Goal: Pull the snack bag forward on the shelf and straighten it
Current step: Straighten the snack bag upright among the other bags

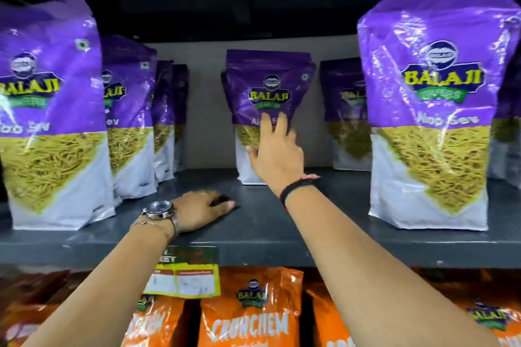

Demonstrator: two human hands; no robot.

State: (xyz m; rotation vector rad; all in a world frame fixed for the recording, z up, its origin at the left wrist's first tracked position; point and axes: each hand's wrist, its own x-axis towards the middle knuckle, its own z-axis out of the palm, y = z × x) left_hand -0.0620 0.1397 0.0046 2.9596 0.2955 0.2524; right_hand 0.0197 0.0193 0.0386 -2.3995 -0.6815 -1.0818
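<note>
A purple and white snack bag (267,84) stands upright far back on the dark grey shelf (253,234), in the middle gap between the rows. My right hand (275,151) reaches in with fingers spread and rests against the front of this bag, covering its lower middle; no grip around it shows. My left hand (197,210), with a watch on the wrist, lies palm down on the shelf in front and to the left of the bag, fingers curled and holding nothing.
A matching bag (428,110) stands at the shelf front on the right, another bag (48,113) at the front left with a row of bags (129,115) behind it. One more bag (345,113) stands back right. Orange bags (251,310) fill the shelf below, under a price label (183,276).
</note>
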